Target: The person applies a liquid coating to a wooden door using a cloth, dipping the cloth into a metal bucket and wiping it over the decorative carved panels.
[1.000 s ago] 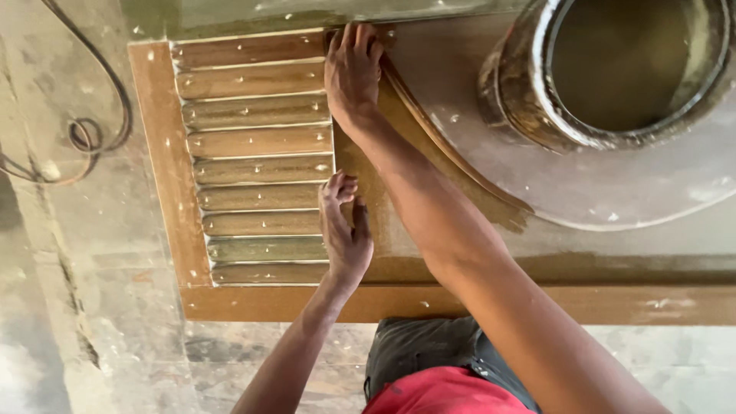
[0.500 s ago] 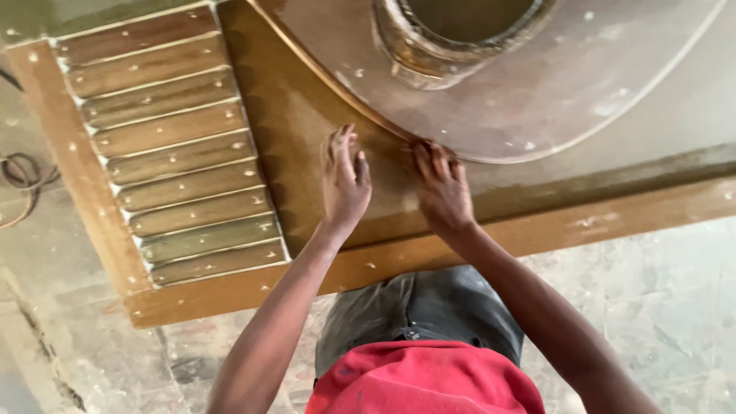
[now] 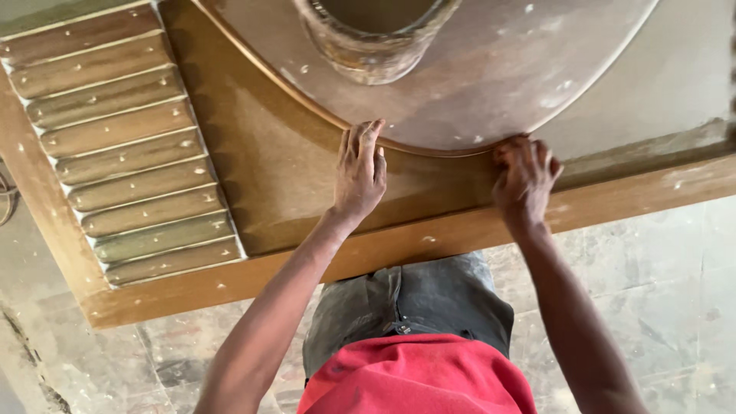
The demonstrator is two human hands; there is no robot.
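Curved trim [image 3: 307, 100] runs along rim of round panel [image 3: 491, 69], on brown board [image 3: 261, 176]; left hand [image 3: 359, 172] flat, fingers [image 3: 366, 138] spread, pressing trim edge; right hand [image 3: 525, 178] fingers curled, pinching same edge further along, apparently to seat it; ribbed slats [image 3: 123, 146] lie left, well apart; bucket [image 3: 372, 38] stands on panel just above hands, crowding reach.

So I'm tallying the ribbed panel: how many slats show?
9 slats, stacked down the left panel: the top one is cut by the frame edge, the bottom one sits above the wooden border. More may lie out of view above.
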